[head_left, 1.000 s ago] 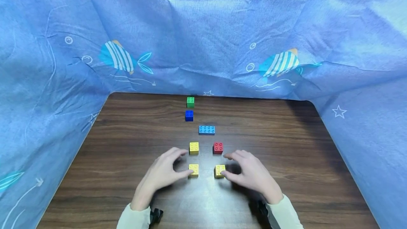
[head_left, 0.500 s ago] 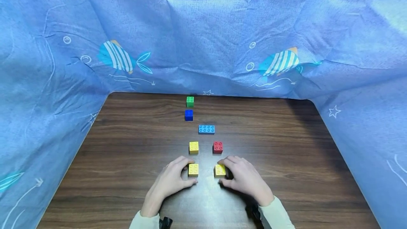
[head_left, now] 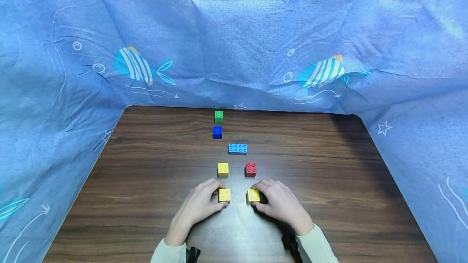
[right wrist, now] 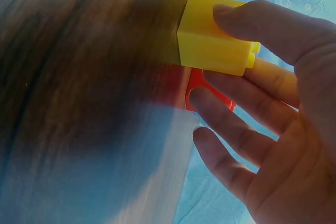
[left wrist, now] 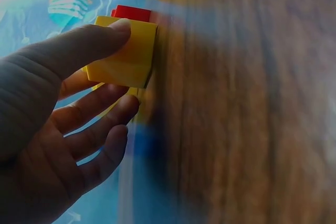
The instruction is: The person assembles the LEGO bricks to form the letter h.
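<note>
My left hand (head_left: pixel 199 204) pinches the near left yellow toy brick (head_left: pixel 224 195) between thumb and fingers; the thumb lies on its near side in the left wrist view, where the brick (left wrist: pixel 122 56) fills the grip. Opposite it, my right hand (head_left: pixel 281 202) pinches the near right yellow brick (head_left: pixel 253 196), its thumb across that brick (right wrist: pixel 215 45) in the right wrist view. A small gap separates the two held bricks. Just beyond them stand another yellow brick (head_left: pixel 223 169) on the left and a red brick (head_left: pixel 250 169) on the right.
Farther back on the dark wooden table (head_left: pixel 310 149) are a long light-blue brick (head_left: pixel 238 149), a dark-blue brick (head_left: pixel 217 132) and a green brick (head_left: pixel 219 117) near the far edge. A blue fish-print cloth (head_left: pixel 234 44) hangs behind and at both sides.
Both hands came in around the near yellow bricks, and thumb and fingers closed on them. The left one has shifted slightly to the right. The other bricks stayed put.
</note>
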